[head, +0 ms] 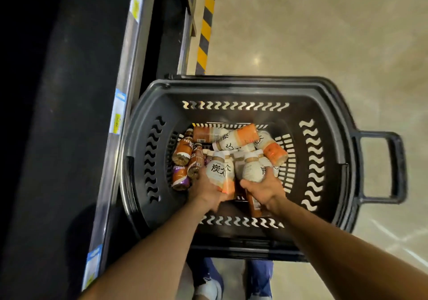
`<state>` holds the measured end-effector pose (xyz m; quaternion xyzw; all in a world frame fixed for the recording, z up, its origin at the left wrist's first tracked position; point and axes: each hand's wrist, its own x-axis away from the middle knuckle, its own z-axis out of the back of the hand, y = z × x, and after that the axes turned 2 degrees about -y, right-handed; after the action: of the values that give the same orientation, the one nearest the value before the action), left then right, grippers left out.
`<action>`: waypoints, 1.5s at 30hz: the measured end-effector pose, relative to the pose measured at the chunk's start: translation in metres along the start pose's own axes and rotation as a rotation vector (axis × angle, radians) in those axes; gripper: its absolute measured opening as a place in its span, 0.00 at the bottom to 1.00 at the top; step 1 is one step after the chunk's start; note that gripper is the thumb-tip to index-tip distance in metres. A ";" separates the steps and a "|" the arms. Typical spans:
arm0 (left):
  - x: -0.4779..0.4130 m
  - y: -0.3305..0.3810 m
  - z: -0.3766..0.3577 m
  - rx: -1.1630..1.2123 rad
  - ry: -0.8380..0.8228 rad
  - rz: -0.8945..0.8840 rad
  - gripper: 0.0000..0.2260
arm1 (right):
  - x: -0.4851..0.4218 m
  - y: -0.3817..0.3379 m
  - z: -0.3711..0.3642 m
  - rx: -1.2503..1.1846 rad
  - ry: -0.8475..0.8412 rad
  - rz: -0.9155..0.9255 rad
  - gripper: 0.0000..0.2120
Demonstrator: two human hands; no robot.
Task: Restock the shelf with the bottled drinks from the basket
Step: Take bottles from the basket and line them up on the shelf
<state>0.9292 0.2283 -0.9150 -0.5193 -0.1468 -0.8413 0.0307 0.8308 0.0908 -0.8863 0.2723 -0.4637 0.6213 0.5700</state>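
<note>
A black plastic basket (324, 123) stands on the floor below me, holding several bottled drinks. Both my arms reach down into it. My left hand (205, 189) grips a white and orange bottle (220, 170) with black characters on its label. My right hand (266, 189) grips a second white and orange bottle (252, 169) beside the first. More white and orange bottles (238, 137) lie on their sides at the back. Brown and purple bottles (184, 151) lie at the left of the pile. The shelf (58, 114) runs along the left, dark inside.
The shelf's metal edge (125, 86) carries blue and yellow price tags and nearly touches the basket's left rim. The basket's handle (382, 167) sticks out to the right. A yellow and black striped post (207, 21) stands beyond. Beige floor lies to the right. My feet show below.
</note>
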 end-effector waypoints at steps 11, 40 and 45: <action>0.348 0.069 0.149 0.552 -0.028 -0.123 0.32 | 0.299 -0.049 0.177 -0.345 -0.027 0.065 0.34; 0.836 0.057 0.258 1.256 0.764 -0.630 0.30 | 0.752 -0.177 0.298 -0.126 -0.223 1.269 0.25; 0.897 -0.013 0.235 1.387 1.013 -0.537 0.31 | 0.817 -0.163 0.248 -0.002 -0.477 1.399 0.26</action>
<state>0.7179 0.3966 -0.0279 0.1006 -0.7070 -0.6706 0.2006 0.7754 0.2306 -0.0297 0.0403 -0.6408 0.7629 -0.0753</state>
